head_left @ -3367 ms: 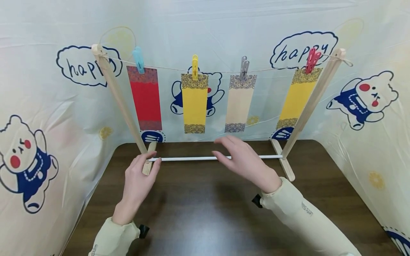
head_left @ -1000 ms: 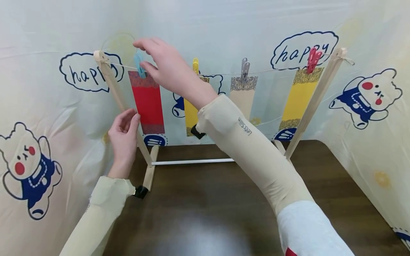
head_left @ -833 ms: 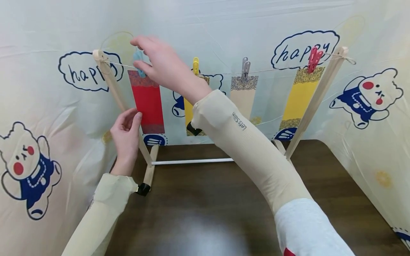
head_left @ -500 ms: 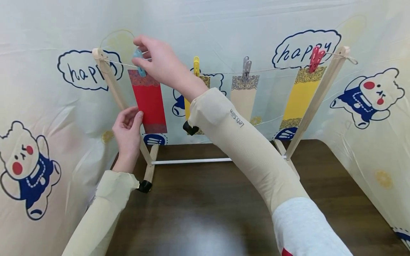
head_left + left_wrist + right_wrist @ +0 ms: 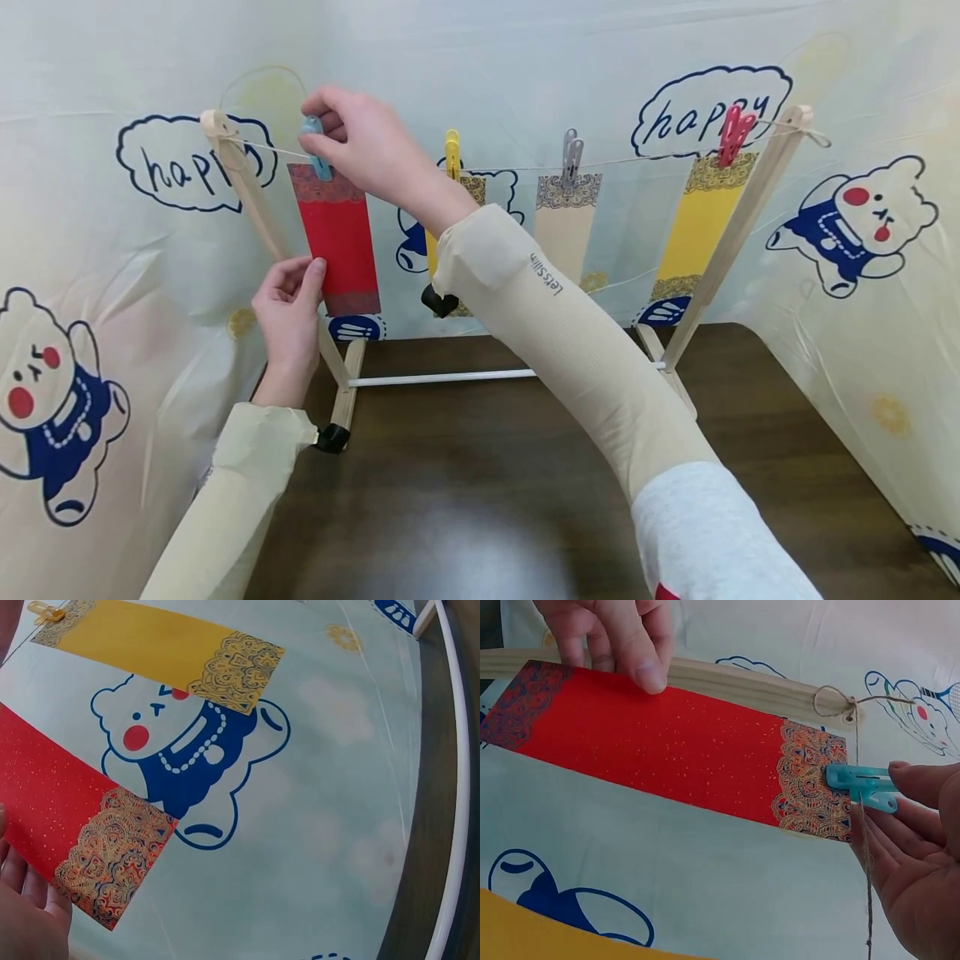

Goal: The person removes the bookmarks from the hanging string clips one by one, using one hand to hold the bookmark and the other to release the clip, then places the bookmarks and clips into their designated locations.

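A red paper strip with patterned lace ends hangs from a twine line by a blue clothespin. My right hand pinches the handles of this clothespin between thumb and fingers; in the right wrist view its tip still lies over the strip's patterned top edge. Lower down, my left hand holds the strip's left edge, the thumb on the front and fingers behind. The left wrist view shows the strip's patterned lower end beside the left fingers.
A wooden rack with a left post, right post and white crossbar stands on the dark table. Along the line hang a yellow clothespin, a grey one and a red one, each with a paper strip.
Both hands have risen from near the crossbar, the right to the blue clothespin and the left to the red strip. During the last second the right fingers closed on the clothespin.
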Motion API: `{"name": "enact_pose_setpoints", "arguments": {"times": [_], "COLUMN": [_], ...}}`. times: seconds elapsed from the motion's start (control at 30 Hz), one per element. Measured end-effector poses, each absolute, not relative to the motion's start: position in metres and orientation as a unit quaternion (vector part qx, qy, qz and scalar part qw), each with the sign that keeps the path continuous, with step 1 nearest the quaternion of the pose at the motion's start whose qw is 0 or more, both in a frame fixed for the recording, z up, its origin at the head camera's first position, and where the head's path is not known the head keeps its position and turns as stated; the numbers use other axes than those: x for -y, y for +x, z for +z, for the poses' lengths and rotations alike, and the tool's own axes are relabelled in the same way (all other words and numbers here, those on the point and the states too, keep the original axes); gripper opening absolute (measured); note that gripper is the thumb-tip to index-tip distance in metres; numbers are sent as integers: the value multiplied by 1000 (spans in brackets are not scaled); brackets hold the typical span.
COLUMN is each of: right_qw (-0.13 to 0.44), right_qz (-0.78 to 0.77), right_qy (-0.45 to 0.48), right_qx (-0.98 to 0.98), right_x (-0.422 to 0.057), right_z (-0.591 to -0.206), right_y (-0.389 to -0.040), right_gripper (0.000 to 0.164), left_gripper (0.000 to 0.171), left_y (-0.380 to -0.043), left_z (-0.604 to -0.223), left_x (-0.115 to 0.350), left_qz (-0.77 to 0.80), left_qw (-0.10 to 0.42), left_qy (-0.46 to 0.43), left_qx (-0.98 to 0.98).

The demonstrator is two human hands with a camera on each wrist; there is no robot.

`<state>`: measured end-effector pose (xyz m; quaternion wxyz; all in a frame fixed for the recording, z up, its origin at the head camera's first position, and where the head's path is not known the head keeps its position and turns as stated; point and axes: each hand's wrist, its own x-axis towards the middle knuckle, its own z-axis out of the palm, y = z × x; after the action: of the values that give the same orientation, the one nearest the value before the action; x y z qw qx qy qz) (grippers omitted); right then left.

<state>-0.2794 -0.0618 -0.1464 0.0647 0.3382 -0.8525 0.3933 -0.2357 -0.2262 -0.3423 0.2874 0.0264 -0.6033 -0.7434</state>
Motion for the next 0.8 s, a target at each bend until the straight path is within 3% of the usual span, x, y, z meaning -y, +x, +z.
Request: {"name": "enact_pose_setpoints", "arguments": {"times": [0.37, 0.8], "right_qw": [60, 91], "right_qz": [411, 439], "right_qy": [341, 332], "right_qx": [843, 830], "right_x": [63, 67], "right_z": [-140, -142], "right_y": [-274, -269], "right_gripper": [44, 33], "left_gripper": [29, 33], "left_y": [-241, -239], "left_z": [-342, -347], "left_x": [228, 231], "left_qz": [-761, -780], "left_qw": [286, 273], "left_qy": [-5, -34], "left_qx": [582, 562]}}
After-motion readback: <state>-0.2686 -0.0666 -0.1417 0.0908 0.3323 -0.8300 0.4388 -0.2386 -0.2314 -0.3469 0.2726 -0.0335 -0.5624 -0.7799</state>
